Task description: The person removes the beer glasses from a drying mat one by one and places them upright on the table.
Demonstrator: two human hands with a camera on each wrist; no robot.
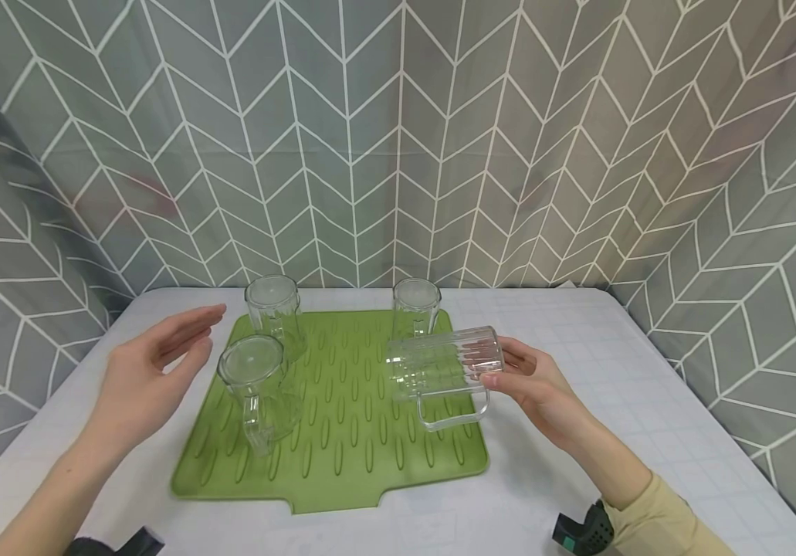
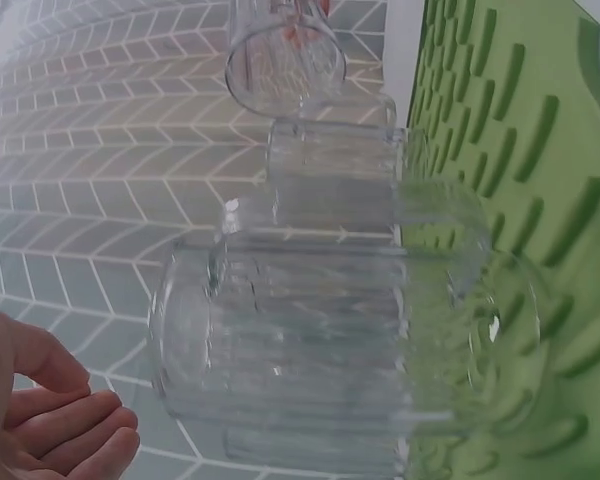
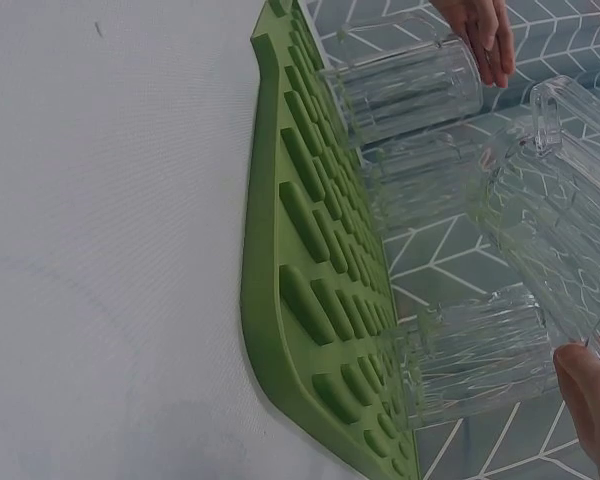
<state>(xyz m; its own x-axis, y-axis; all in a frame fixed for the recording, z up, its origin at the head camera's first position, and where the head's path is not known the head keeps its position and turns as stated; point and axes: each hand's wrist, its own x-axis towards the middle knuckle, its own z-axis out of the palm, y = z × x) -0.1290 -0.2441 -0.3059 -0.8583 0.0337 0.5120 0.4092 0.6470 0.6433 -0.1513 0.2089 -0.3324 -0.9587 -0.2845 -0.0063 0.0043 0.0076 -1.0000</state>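
Left hand (image 1: 150,374): ours, fingers loosely extended, empty, beside two mugs (image 1: 259,386).
Right hand (image 1: 543,390): we pinch a sideways mug (image 1: 445,361).
Mat (image 1: 338,483): bears three standing mugs.

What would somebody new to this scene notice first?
The eye goes to the bright green mat in the middle of the white table. Above its right side, the right hand holds a clear glass mug sideways. Three more mugs stand on the mat, two left, one far right.
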